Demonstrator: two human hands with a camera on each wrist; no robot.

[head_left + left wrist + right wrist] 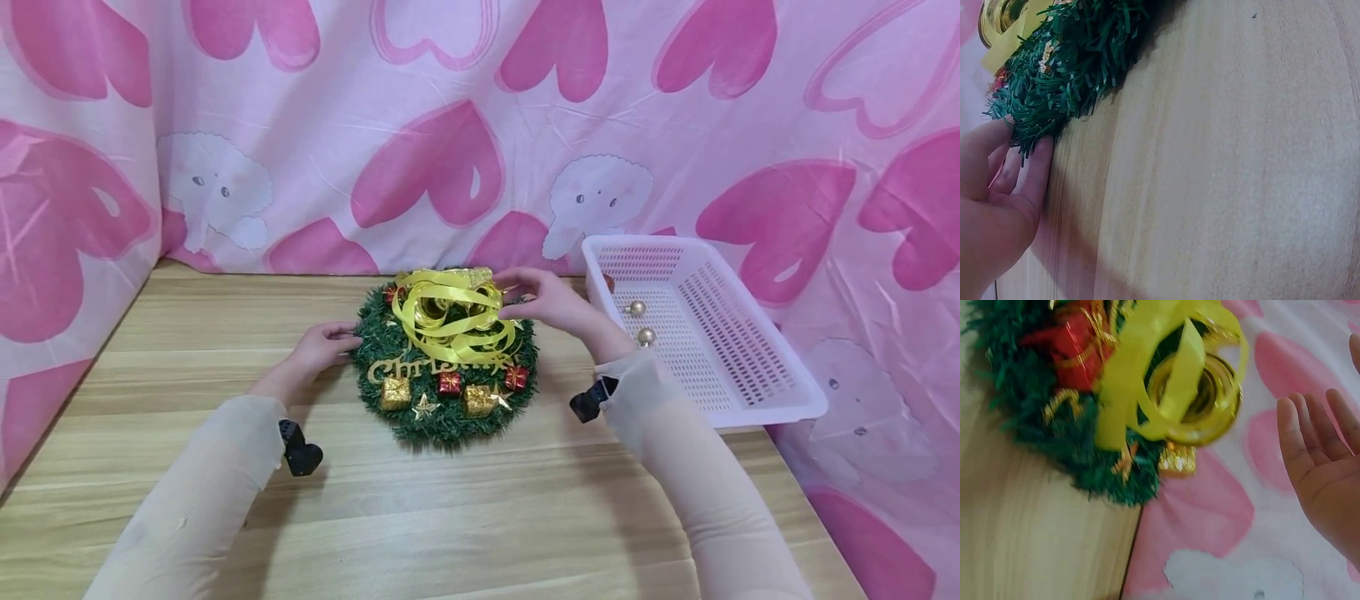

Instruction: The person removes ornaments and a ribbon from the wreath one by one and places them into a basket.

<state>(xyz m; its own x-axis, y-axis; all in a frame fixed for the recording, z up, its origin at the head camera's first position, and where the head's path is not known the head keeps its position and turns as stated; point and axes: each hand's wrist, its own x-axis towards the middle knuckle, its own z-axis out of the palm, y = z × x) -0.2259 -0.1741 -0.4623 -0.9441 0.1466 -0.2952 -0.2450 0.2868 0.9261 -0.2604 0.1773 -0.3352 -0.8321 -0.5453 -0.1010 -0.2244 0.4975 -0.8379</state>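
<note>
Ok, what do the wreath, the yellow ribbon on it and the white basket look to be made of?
Wreath: artificial, seemingly flat-cut green plastic needles, matte, seen close up in the left wrist view. Yellow ribbon: thin, glossy, likely plastic or satin gift ribbon, holding loose curls and catching light. White basket: moulded plastic, judging by its uniform slotted walls and perforated floor. The left hand touches the wreath's edge.

Open right hand (1322, 462) beside a green tinsel wreath (1035, 419)

Loops of yellow ribbon (1147, 381) cross a shiny gold bell (1204, 406); a red gift box ornament (1075, 347) sits in the wreath on the pale wooden worktop (1029, 537).
</note>
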